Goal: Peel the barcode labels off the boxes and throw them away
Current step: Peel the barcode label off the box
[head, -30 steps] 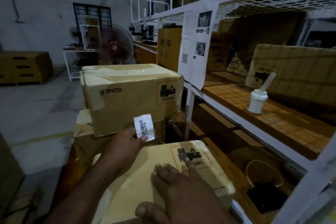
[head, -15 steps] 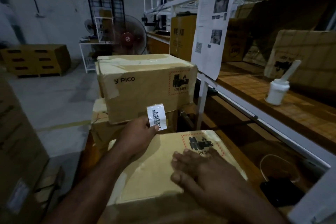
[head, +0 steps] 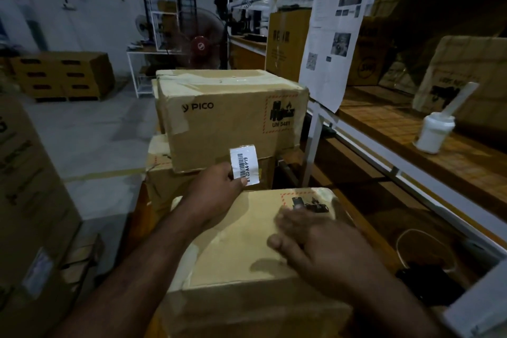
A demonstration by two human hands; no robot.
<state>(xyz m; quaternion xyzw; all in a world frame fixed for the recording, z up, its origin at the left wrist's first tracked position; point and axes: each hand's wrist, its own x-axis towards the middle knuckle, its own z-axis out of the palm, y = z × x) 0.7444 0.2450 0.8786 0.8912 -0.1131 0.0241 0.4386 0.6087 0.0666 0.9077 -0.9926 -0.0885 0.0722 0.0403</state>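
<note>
The left hand (head: 216, 189) is pinching the barcode label (head: 243, 163) by its lower edge, with thumb and fingertips curled onto it. The label is standing up just left of the middle of the frame, in front of the bottom edge of the PICO box (head: 225, 118). It's looking fully off the cardboard to me, with the top edge curling a bit. The right hand (head: 321, 250) is lying flat, fingers straight and relaxed, on top of the near box (head: 236, 239) in the lower middle. It's gripping nothing, just steadying the box.

My take is that the peeling is looking done and the toss is what's coming up. For doing it well, I'm thinking the pinch should be sitting on just that one edge. That way the sticky side isn't folding onto the fingers or slapping back onto a box. Carrying it clear of the cardboard faces is going to help too.

I'm not seeing an obvious bin. There's a dark round-rimmed thing (head: 425, 258) at lower right under the rack (head: 314, 145), but it's too dim to tell what it is. If the label is clinging at the drop, the free right hand is sitting right there to flick it off.
</note>
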